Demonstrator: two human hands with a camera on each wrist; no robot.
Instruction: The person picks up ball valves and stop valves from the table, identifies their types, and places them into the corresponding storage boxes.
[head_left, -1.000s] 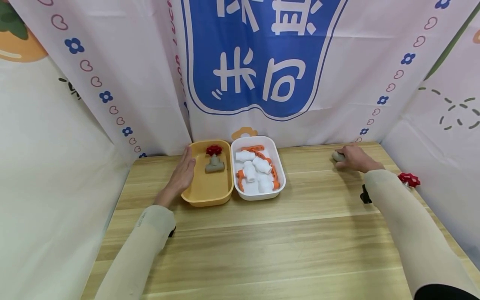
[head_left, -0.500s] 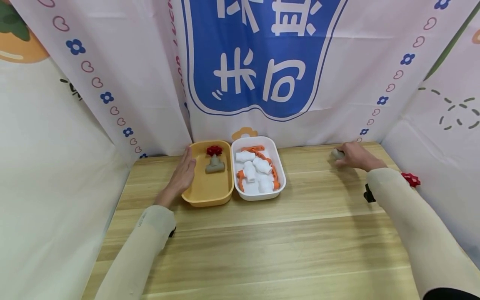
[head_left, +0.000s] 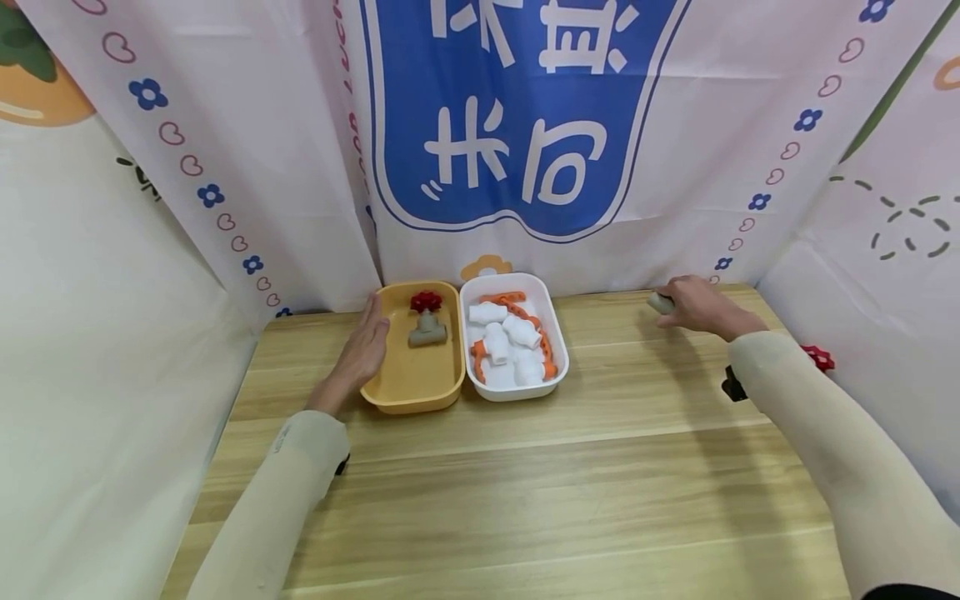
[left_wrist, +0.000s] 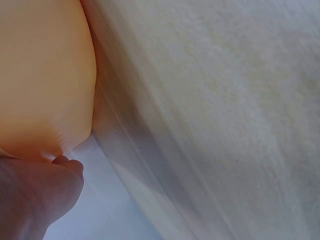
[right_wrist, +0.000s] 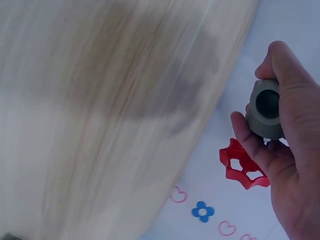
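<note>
Right hand (right_wrist: 297, 132) at the right edge, fingers curled round a grey valve (right_wrist: 258, 123), round mouth facing us! Red handwheel (right_wrist: 245, 162) juts out below, worktop (right_wrist: 90, 125) fills the left, heart-printed cloth (right_wrist: 206, 184) alongside.

Booth-like work area, printed cloth hangings (head_left: 517, 158) around, wood-grain table (head_left: 540, 483)

The table (head_left: 555, 483) was light, stripy wood. On it, a yellow tub (head_left: 412, 375) and a white tub (head_left: 519, 393) sat side by side at the back. A red wheel (head_left: 819, 358) showed by its right edge.

Two trays (head_left: 412, 379) (head_left: 517, 394), three red handwheels (head_left: 426, 302) (head_left: 821, 358) (right_wrist: 235, 172)
</note>
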